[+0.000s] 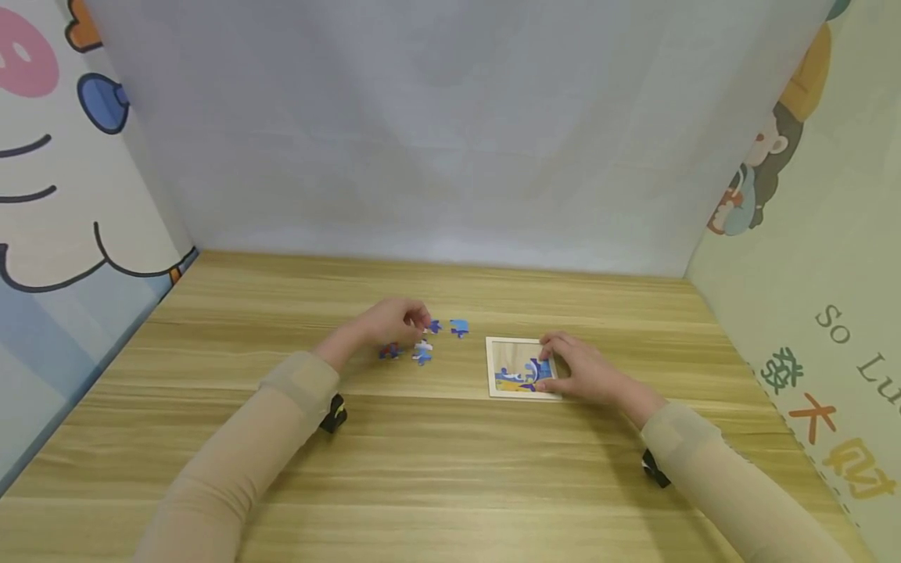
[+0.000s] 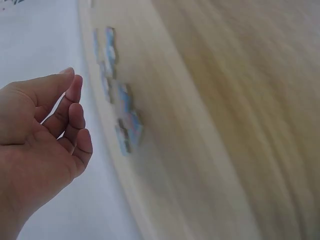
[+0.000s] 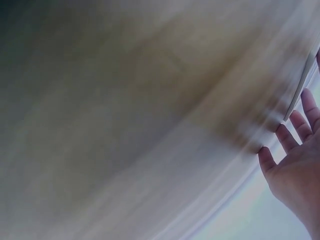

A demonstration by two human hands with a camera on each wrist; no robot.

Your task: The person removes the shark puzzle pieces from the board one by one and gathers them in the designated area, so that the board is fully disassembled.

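Observation:
My left hand (image 1: 396, 320) hovers among loose jigsaw pieces on the wooden table, fingers loosely bent. In the left wrist view, thumb and forefinger tips of the left hand (image 2: 52, 117) come together with no piece visible between them. Beside it lie a light-blue piece (image 1: 460, 326), a dark-blue piece (image 1: 434, 327), a blue-and-white piece (image 1: 422, 356) and a red-and-blue piece (image 1: 389, 351). My right hand (image 1: 580, 371) rests over the right side of a white-rimmed puzzle frame (image 1: 490, 367), fingers fairly straight, thumb over the fitted pieces (image 1: 517, 379). Part of the frame's right side is hidden.
The wooden table (image 1: 450, 469) runs back to a pale cloth backdrop (image 1: 436, 195). Printed panels stand on both sides, the right one (image 1: 795, 313) with lettering. Dark wrist devices sit under both cuffs.

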